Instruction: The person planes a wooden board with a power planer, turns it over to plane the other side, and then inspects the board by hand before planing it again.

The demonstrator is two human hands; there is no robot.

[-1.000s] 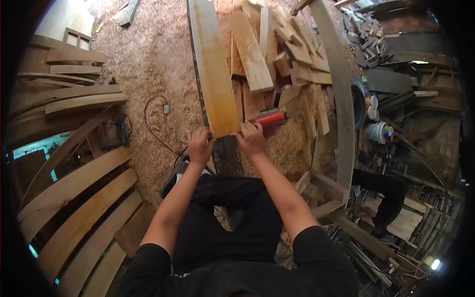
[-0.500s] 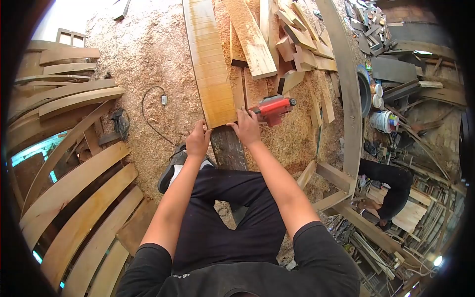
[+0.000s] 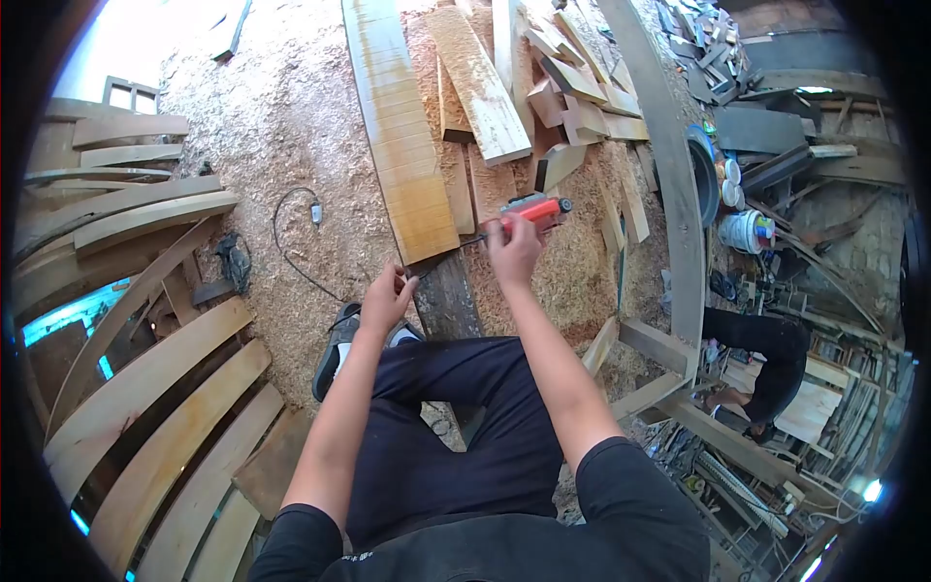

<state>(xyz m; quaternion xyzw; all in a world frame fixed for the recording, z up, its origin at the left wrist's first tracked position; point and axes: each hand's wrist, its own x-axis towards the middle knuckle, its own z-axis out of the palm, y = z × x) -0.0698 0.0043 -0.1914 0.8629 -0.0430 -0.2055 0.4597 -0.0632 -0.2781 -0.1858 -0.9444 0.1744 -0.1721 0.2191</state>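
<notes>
A long yellowish wooden plank (image 3: 402,145) lies on a dark board (image 3: 446,296), its near end towards me. My left hand (image 3: 390,293) is just below the plank's near left corner, thumb and fingers pinched together; what is between them is too small to make out. To the right of the plank end, my right hand (image 3: 514,247) is closed on the rear part of a red electric planer (image 3: 548,210), which looks tilted with its grey side up. A short dark stretch of cord (image 3: 471,240) shows between the plank and my right hand.
Wood shavings (image 3: 272,126) cover the floor. A cord with a small connector (image 3: 316,213) lies at left. Curved boards (image 3: 145,378) are stacked on the left, offcuts (image 3: 582,116) at upper right. A long beam (image 3: 669,145) stands right; beyond it are buckets (image 3: 742,233) and another person's leg (image 3: 776,354).
My right hand has left the plank's end and closed on the planer, which has turned. My left hand has moved slightly down from the corner. The view has shifted a little.
</notes>
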